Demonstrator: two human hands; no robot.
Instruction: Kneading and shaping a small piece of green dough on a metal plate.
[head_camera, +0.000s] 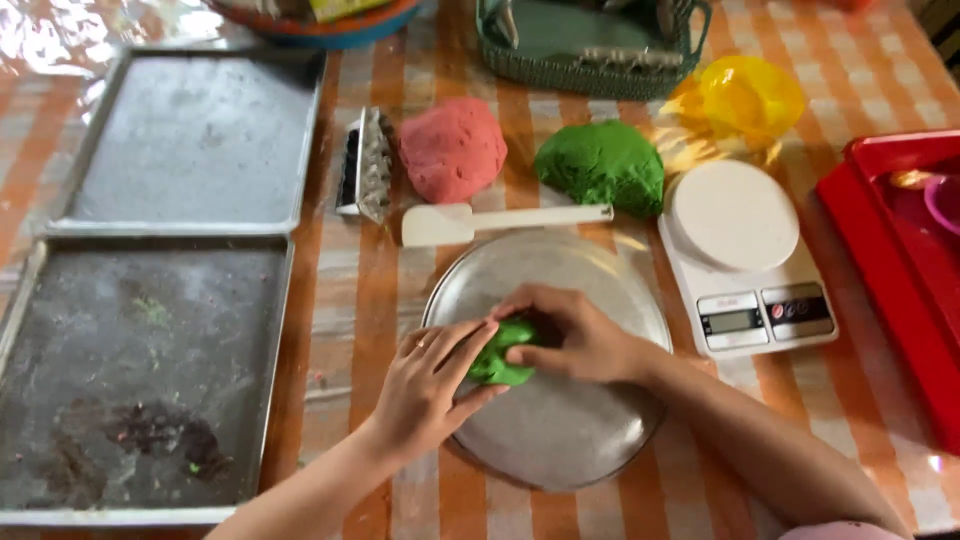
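Both hands meet over a round metal plate in the middle of the table. My left hand and my right hand together pinch a small piece of bright green dough above the plate. A ring shows on my left hand. Behind the plate lie a white spatula, a large pink dough ball and a large dark green dough ball.
Two metal baking trays fill the left side. A metal mould stands beside the pink dough. A white kitchen scale sits right of the plate, a red tray at the right edge. A green basket and a yellow plastic bag are at the back.
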